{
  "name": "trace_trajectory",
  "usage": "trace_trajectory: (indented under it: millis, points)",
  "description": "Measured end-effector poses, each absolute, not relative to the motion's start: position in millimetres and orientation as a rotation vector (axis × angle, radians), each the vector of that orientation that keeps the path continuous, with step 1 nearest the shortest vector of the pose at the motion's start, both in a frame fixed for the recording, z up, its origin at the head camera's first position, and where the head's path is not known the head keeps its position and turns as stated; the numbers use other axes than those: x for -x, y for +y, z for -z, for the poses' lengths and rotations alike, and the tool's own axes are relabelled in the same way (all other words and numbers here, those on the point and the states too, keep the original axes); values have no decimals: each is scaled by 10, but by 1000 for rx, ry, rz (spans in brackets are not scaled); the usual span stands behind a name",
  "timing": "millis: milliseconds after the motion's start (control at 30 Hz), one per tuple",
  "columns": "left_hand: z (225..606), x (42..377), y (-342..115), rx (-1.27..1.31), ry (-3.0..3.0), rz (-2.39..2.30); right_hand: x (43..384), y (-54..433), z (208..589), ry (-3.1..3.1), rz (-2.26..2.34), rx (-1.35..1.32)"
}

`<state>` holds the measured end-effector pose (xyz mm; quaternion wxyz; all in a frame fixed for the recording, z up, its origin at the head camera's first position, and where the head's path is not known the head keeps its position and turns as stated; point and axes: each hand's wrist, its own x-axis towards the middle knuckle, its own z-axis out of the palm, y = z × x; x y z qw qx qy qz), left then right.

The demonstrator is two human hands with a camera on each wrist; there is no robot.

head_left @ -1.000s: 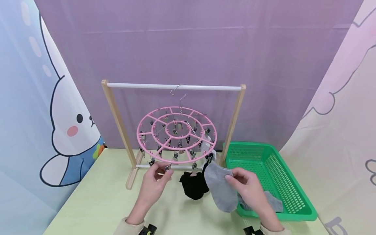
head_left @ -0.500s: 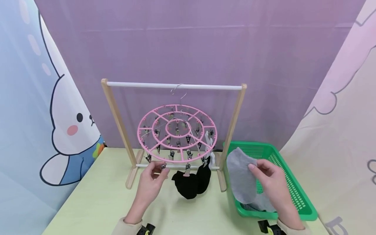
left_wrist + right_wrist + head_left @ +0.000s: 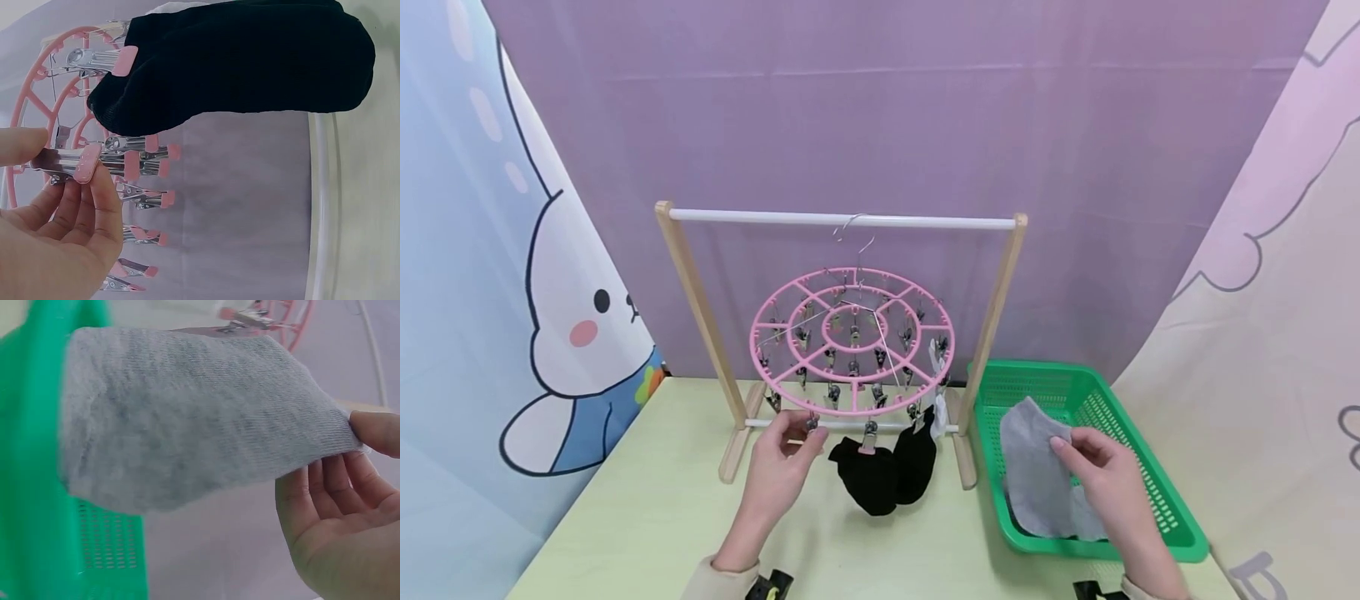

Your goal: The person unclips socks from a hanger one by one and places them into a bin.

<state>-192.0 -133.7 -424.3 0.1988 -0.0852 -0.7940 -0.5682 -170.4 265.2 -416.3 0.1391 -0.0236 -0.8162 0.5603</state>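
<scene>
My left hand [image 3: 781, 467] pinches a metal clip [image 3: 65, 164] with pink tips, at the near rim of the round pink drying hanger [image 3: 852, 412]. By its cuff, a grey sock [image 3: 1037, 475] hangs from the thumb and fingers of my right hand [image 3: 1108, 475], over the green basket [image 3: 1150, 454]. Just right of my left hand, a black sock [image 3: 867, 479] hangs in a clip, and another black sock [image 3: 916, 458] hangs beside it. White fabric [image 3: 938, 412] shows behind them, partly hidden.
The hanger hooks onto the white bar [image 3: 842, 220] of a wooden stand [image 3: 696, 308]. Several clips dangle under its rings. More grey fabric [image 3: 1086, 517] lies in the basket, partly covered by the held sock. A purple curtain [image 3: 880, 125] stands behind.
My right hand has moved right with the grey sock, from beside the black socks to over the basket. The hanger has turned slightly, its black socks shifting left. My left hand keeps its clip.
</scene>
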Motion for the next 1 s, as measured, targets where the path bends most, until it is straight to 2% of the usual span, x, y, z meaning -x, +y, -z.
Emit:
trace_trajectory:
  millis: [467, 600, 767, 1000]
  points:
    - [4246, 1932, -1383, 266, -2217, 1613, 1712, 2836, 4453, -2564, -1602, 360]
    - [4236, 1940, -1417, 292, -2220, 1617, 1690, 2884, 4521, -2632, -1461, 420]
    - [4228, 1964, -1470, 321, -2232, 1627, 1609, 2834, 4542, -2686, -1193, 442]
    - [4226, 2001, -1548, 349, -2254, 1655, 1509, 2555, 4461, -2689, -1107, 368]
